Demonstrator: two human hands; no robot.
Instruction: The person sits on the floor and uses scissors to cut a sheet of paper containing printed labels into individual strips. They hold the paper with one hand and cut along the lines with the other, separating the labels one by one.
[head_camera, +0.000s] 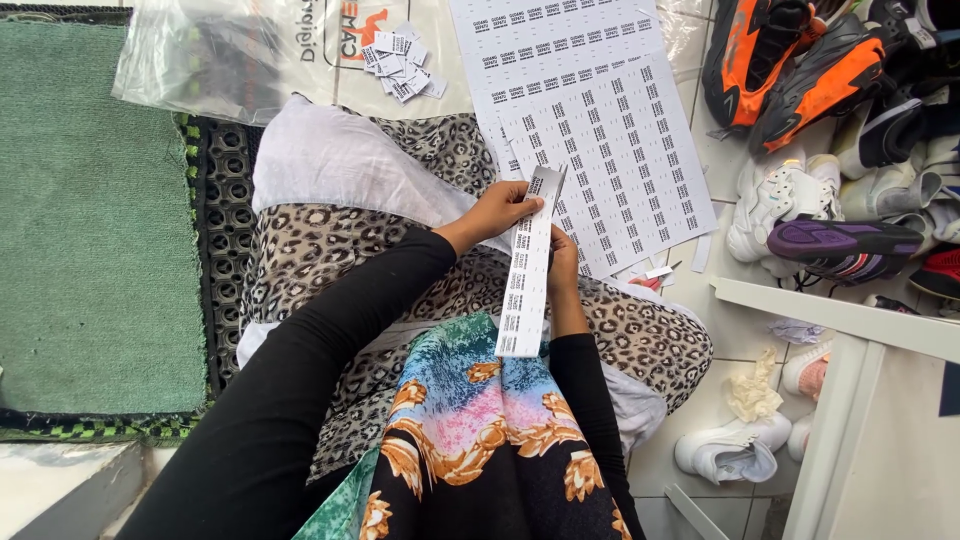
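The left hand (497, 210) is closed in a pinch on the upper end of a narrow strip of white labels (527, 265), thumb and fingertips pressed to its top edge. The strip hangs nearly upright over the person's lap, its lower end lying against a colourful floral cloth (470, 420). The right hand (562, 265) sits just behind the strip, near its middle; most of it is hidden by the paper, so it seems to be gripping the strip's far edge, but how far its fingers are curled cannot be told. Both arms wear black sleeves.

Under the hands lies a leopard-print fabric (320, 260), and beside it, on the tiled floor, a large sheet of printed labels (610, 140), touching the strip's upper end in this view. A clear plastic bag (230, 50) lies farther off, with a small heap of cut labels (400, 60) on it. A green mat (90, 200) lies to the left. Shoes are piled at the right, among them an orange sneaker (790, 60).
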